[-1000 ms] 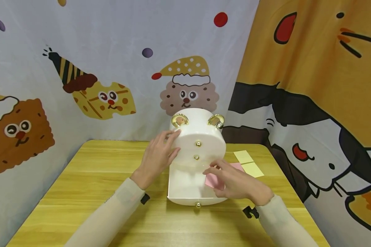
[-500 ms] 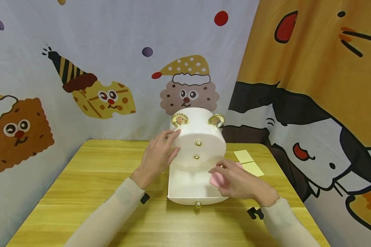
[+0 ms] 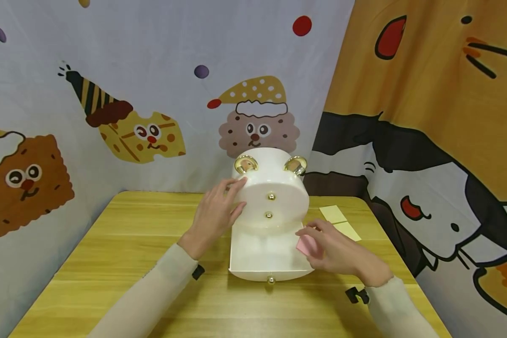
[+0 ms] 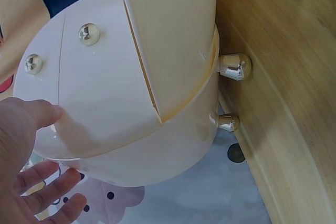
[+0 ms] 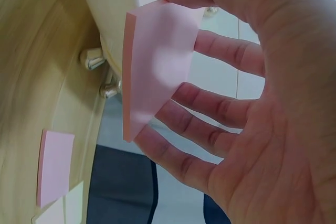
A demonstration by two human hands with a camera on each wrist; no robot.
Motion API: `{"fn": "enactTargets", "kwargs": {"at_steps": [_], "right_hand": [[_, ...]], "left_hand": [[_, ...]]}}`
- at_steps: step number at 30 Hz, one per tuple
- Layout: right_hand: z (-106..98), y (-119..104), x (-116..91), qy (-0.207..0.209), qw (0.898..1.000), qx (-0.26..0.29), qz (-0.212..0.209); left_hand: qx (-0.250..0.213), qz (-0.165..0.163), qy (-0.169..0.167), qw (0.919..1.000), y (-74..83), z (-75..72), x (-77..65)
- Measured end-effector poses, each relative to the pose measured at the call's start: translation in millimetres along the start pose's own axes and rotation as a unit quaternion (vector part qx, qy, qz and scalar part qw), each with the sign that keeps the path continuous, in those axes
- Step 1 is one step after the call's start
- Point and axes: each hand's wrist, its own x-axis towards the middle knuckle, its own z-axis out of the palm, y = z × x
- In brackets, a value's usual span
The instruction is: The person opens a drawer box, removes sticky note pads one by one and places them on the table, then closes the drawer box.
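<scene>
A glossy white rounded storage box with gold knobs stands mid-table. Its bottom drawer is pulled out toward me, and nothing lies on its visible floor. My left hand rests on the box's left side, thumb on the front face, fingers by the edge. Over the drawer's right edge my right hand pinches a pink sticky note pad between thumb and fingers, holding it tilted. The right wrist view shows another pink sticky note pad on the table; in the head view the hand hides it.
Two pale yellow sticky note pads lie right of the box on the wooden table. Gold ear-like rings stick up from the box top. A cartoon-printed cloth hangs close behind the table.
My right hand has shifted right with the pink sticky note pad, from over the drawer to its right edge. My left hand and the box have stayed put.
</scene>
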Motion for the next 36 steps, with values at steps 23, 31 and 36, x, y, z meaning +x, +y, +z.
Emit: {"fn": "enactTargets", "kwargs": {"at_steps": [23,31,36], "right_hand": [[9,24,-31,-0.004,0.996,0.025,0.082],[14,28,-38,-0.014,0.993,0.027,0.112],[18,31,-40,-0.016,0.992,0.031,0.125]], "left_hand": [[-0.001,0.002,0.013,0.9999,-2.5,1.5,-2.1],[-0.003,-0.001,0.001,1.0000,-1.2,0.2,-1.5],[-0.003,-0.003,-0.002,1.0000,-1.5,-0.5,-0.9]]}}
